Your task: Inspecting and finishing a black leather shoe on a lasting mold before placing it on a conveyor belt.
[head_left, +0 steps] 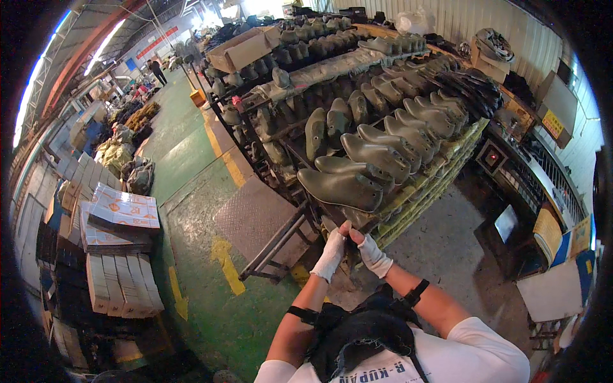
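Observation:
Both my hands, in white gloves with bare fingertips, meet in front of the near corner of a metal rack. My left hand (329, 255) is closed, its thumb and fingertips close to those of my right hand (373, 254). My right hand is closed too. Something narrow and dark shows between them, but what they grip is too small to make out. Just beyond my fingers, dark green shoe lasts (340, 189) lie in rows on the rack. A yellowish shelf edge (408, 214) runs along its right side.
Stacked cartons (124, 281) stand at the left beside the green walkway (204, 198). A tread-plate platform (258, 214) and a metal bar frame (273, 247) adjoin the rack. An open cardboard box (246, 51) sits farther back. Machinery (504, 163) lines the right.

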### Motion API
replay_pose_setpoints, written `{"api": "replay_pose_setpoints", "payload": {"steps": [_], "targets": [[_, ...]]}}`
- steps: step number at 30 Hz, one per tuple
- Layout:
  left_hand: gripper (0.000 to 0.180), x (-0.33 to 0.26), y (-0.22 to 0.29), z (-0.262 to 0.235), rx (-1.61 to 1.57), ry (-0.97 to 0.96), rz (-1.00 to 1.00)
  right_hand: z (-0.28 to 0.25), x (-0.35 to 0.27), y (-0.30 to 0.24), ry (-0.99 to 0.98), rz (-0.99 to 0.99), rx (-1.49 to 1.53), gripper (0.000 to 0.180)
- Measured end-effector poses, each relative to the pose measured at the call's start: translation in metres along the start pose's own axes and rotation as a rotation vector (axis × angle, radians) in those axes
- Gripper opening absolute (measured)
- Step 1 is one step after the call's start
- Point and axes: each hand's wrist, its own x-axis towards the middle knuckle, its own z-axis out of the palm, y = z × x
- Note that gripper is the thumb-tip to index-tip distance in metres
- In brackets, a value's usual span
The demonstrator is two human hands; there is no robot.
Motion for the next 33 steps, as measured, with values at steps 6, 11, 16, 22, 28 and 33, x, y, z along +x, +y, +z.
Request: {"api": "replay_pose_setpoints", "payload": {"steps": [6,11,16,22,28,33], "targets": [[0.05,0.006,-0.009,-0.016,0.012,-0.01,-0.021,0.008,0.0,-0.008,-0.012,0.09,0.064,0.064],[0.055,0.015,-0.018,-0.023,0.044,-0.027,-0.029,0.006,0.0,-0.007,-0.014,0.064,0.018,0.063],[0.059,-0.001,-0.003,-0.005,0.092,-0.053,0.06,0.005,-0.001,-0.014,0.007,0.068,0.062,0.061],[0.057,-0.003,-0.003,-0.013,0.028,-0.033,0.044,0.013,-0.002,-0.011,-0.046,0.021,0.05,0.052],[0.053,-0.016,0.009,0.008,0.055,0.006,0.119,-0.007,0.008,0.026,-0.112,-0.186,-0.117,0.048],[0.049,-0.021,0.013,0.011,0.027,0.032,0.146,0.001,0.006,0.017,-0.101,-0.069,-0.07,0.048]]}}
